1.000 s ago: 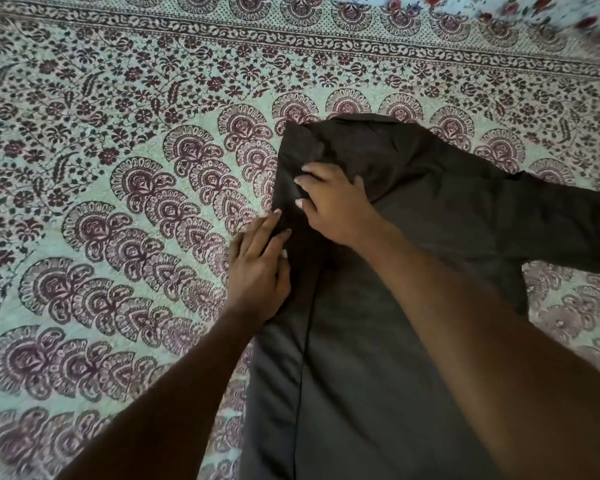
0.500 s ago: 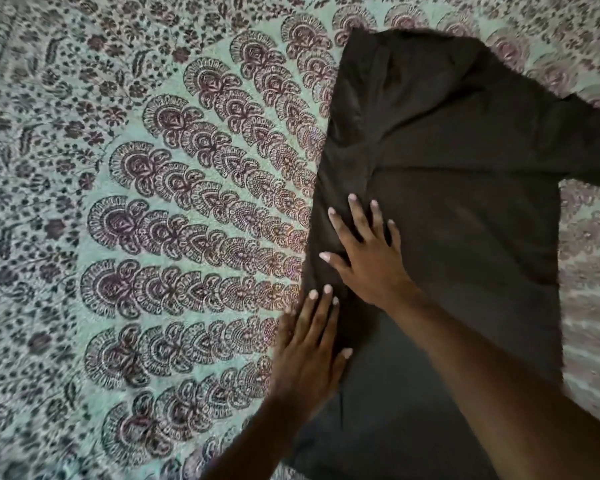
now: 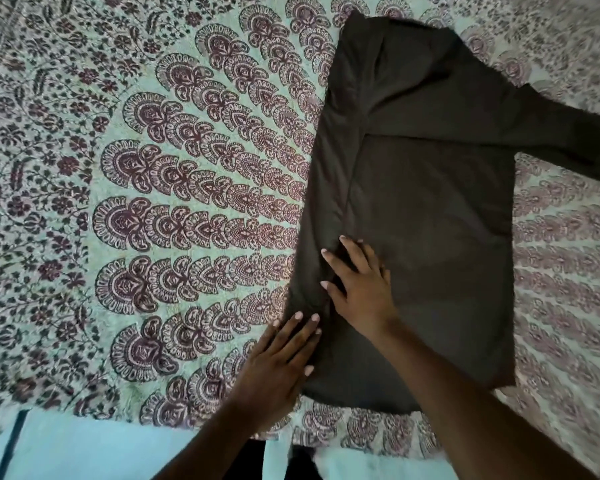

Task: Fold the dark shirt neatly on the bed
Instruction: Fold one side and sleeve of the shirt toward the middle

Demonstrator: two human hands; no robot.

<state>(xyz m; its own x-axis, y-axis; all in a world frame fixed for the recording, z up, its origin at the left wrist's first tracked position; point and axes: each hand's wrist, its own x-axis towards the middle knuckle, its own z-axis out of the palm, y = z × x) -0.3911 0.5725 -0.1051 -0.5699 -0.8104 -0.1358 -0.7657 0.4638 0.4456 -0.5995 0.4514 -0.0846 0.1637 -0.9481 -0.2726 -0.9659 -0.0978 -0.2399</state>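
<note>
Dark shirt (image 3: 430,220): flat on patterned bedspread (image 3: 153,202), left side folded inward, right sleeve still spread. My left hand (image 3: 278,362) and right hand (image 3: 357,289), fingers extended, gripping nothing, have slid down the fold toward the hem; crease nearly smoothed.

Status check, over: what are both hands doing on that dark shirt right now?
Left hand flat on the shirt's folded left edge. Right hand flat, pressing beside the fold. Dark shirt left side folded in, right sleeve still spread out. Nothing in the way.
</note>
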